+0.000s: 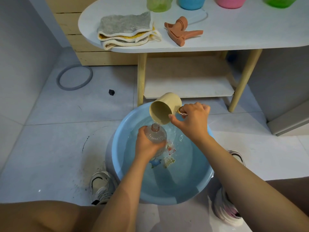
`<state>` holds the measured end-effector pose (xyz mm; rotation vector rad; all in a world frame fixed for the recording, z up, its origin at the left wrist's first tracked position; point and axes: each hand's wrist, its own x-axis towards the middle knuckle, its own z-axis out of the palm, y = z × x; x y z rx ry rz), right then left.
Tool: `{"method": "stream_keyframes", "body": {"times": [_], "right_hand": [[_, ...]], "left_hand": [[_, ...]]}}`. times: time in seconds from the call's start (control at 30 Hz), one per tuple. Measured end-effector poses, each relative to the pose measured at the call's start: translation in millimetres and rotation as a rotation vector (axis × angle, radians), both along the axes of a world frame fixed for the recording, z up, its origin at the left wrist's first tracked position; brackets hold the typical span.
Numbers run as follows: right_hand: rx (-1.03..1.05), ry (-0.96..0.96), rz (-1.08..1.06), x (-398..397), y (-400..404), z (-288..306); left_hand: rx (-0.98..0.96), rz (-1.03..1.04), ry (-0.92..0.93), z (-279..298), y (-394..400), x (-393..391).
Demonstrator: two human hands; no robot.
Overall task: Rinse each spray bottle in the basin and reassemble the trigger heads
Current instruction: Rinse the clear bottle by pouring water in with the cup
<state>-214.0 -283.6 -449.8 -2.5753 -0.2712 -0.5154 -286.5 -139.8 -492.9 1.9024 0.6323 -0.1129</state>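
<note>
A clear spray bottle [156, 134] without its head stands upright over the blue basin [117, 158] of water. My left hand [146, 144] grips the bottle's body from the left. My right hand [192, 121] holds a beige cup [164, 109] by its handle, tilted so that water streams into the bottle's open neck. An orange-brown trigger head [182, 30] with its clear tube lies on the white table [234, 36] above.
Folded towels [127, 30] lie on the table's left part. Green, blue and pink bottles [192, 2] stand along its far edge. A lower shelf [189, 86] sits behind the basin. A grey ring [74, 77] and a small black cap [111, 92] lie on the tiled floor. Shoes flank the basin.
</note>
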Motion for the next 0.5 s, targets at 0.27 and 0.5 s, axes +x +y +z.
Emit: {"method": "stream_keyframes", "body": {"times": [0.27,0.5], "right_hand": [[-0.031,-0.045,0.023,0.9,-0.6,0.5],[-0.027,-0.111,0.043,0.2,0.6,0.6]], "left_hand": [[0.009,-0.002,0.007,-6.5,1.7,-0.8],[0.012,0.000,0.015,-7.8,1.2,0.0]]}}
